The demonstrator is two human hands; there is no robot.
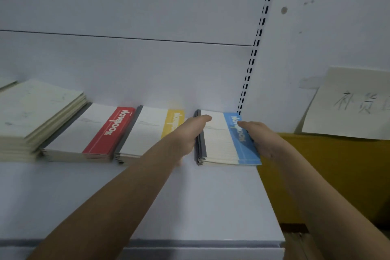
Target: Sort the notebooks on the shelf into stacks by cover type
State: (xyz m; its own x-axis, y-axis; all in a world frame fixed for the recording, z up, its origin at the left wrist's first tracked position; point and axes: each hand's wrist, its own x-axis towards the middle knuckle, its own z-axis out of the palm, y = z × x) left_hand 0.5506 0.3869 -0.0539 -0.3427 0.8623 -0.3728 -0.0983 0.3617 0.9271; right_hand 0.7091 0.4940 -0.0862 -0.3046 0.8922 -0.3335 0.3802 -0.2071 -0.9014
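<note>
- The yellow-striped stack [147, 131] is partly covered by the left forearm, so its near right corner can't be seen.
- The fingers of the right hand [263, 141] are hidden behind the blue-striped stack [223, 139].
- The handwritten paper sign [354, 103] is cut off by the right edge.
- The cream stack [35, 112] is clipped at the left edge.

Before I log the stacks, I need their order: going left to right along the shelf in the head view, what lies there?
Cream notebook stack → red-band notebook stack → yellow-band notebook stack → left hand → blue-band notebook stack → right hand → paper sign on the wall.
</note>
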